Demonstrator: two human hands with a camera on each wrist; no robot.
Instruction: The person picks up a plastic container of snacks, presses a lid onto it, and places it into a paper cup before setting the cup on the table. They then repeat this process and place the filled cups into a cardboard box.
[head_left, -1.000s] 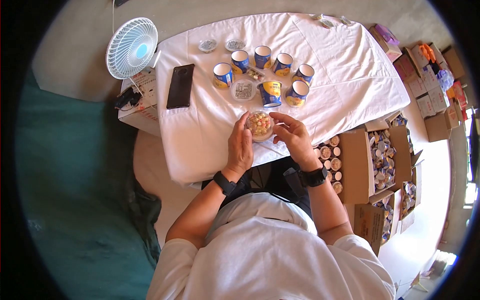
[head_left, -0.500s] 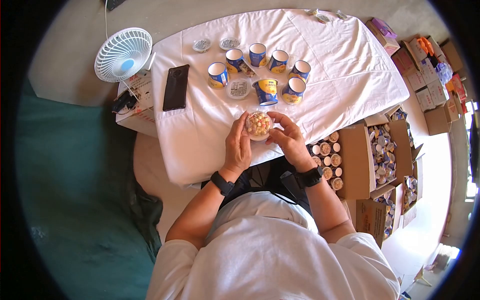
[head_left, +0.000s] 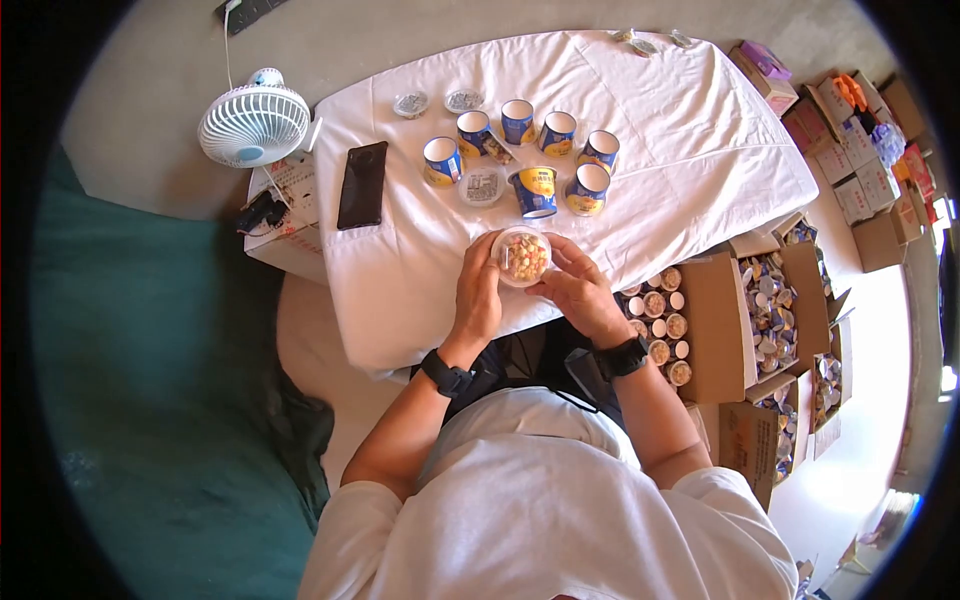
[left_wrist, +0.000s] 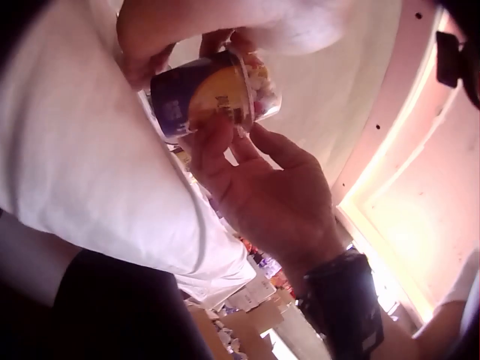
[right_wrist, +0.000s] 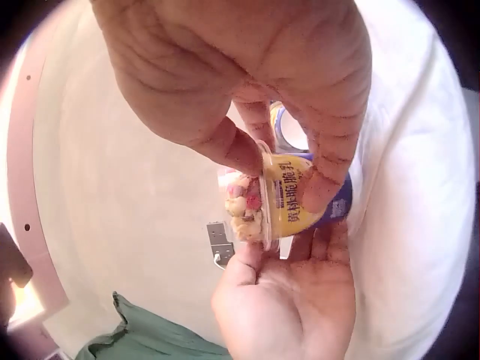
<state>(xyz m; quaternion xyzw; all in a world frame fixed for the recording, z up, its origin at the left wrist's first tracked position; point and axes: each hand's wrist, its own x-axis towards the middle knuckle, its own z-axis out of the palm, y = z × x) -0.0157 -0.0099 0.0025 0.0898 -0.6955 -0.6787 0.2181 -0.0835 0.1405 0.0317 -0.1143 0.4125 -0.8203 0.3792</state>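
Both hands hold a blue and yellow paper cup [right_wrist: 295, 196] just over the near edge of the table. Its clear domed lid [head_left: 524, 257] shows yellow, red and pale pieces inside. Along the cup's left side, the fingers of my left hand [head_left: 481, 297] support it. From the other side my right hand [head_left: 582, 295] grips the cup, thumb and fingers at the lid's rim and wall. In the right wrist view the cup lies tilted sideways between the hands. An upright blue cup [head_left: 536, 192] stands beyond them, with several open-topped cups [head_left: 587, 190] around it.
A dark phone [head_left: 362, 186] lies left on the white tablecloth [head_left: 690, 150], with clear round packs [head_left: 481, 187] near the cups. A fan [head_left: 255, 125] stands left of the table. Open cartons [head_left: 716, 325] holding many cups sit on the right.
My right hand's fingers have closed in from a looser spread to the cup. The cup's lid now faces up more toward the head view. The fan's head has turned downward.
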